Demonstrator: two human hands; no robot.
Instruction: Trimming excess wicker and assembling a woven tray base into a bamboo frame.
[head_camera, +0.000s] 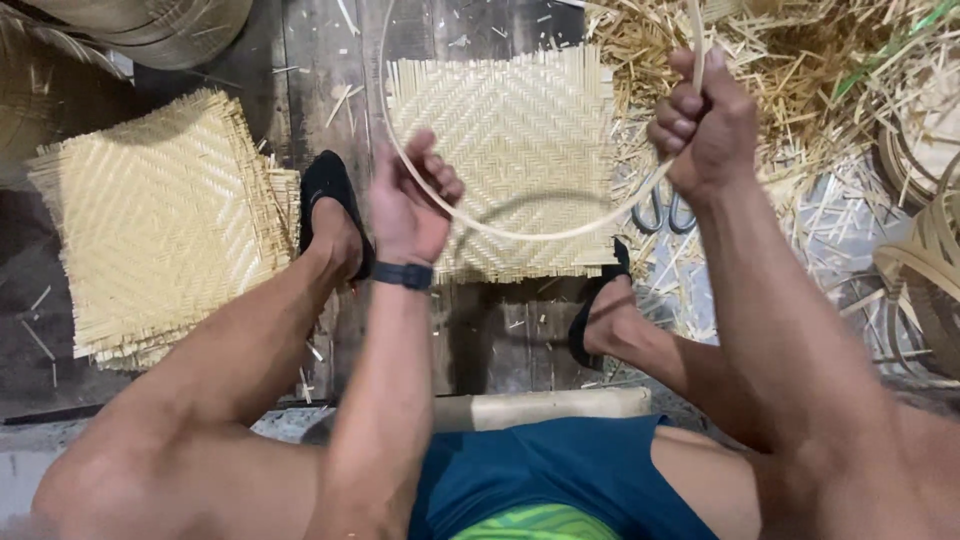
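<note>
Above the woven mat (500, 150) that lies flat on the plank floor (320, 60), a thin pale bamboo strip (530, 232) bends into a hoop, its lower arc hanging over the near part of the mat. Left of the mat's near edge, the left hand (410, 205) is curled round the strip, fingers folded over it and thumb alongside, with a dark wristband (403, 275) on the wrist just below. At the mat's right edge, higher up, the right hand (705, 125) is clenched in a fist round the strip where its end rises straight up out of the grip. The two hands are well apart, each gripping its own side of the hoop. A foot in a black sandal (330, 205) rests beside the mat's left edge, and the other sandalled foot (600, 310) touches its near right corner. Farther left of the mat lies a stack of similar mats (160, 220), a little fanned out. Right of the mat, loose bamboo shavings (790, 90) lie in a heap, and a pair of scissors (665, 212) lies among them just beside the mat's right edge, partly hidden by the right wrist. Beyond the shavings, at the far right, coiled bamboo bands (925, 250) show. Nearest the camera, below the mat, blue shorts (560, 465) cover the person's lap.
</note>
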